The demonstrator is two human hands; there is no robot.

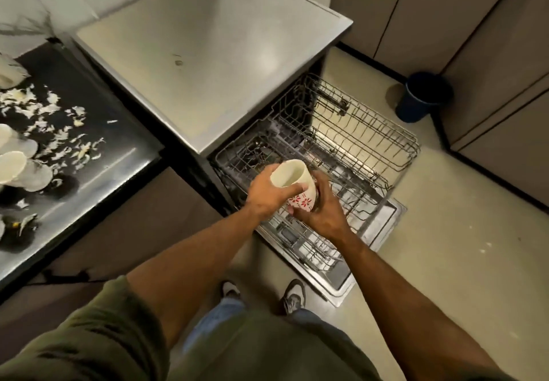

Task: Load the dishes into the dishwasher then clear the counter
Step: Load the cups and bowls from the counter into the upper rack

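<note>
A cream cup (292, 177) with a red flower pattern is held above the lower rack (300, 241) of the open dishwasher. My left hand (267, 193) grips the cup around its side, near the rim. My right hand (322, 211) curls round the cup's base from the right. The upper wire rack (371, 131) is pulled out and looks bare. On the dark counter (98, 155) at the left stand several more pale cups (15, 166) amid scattered white scraps (50, 125).
The dishwasher door (383, 223) lies open on the floor in front of my feet (292, 294). A dark blue bin (423, 95) stands on the floor by the cabinets at the right. A grey worktop (208, 63) covers the dishwasher.
</note>
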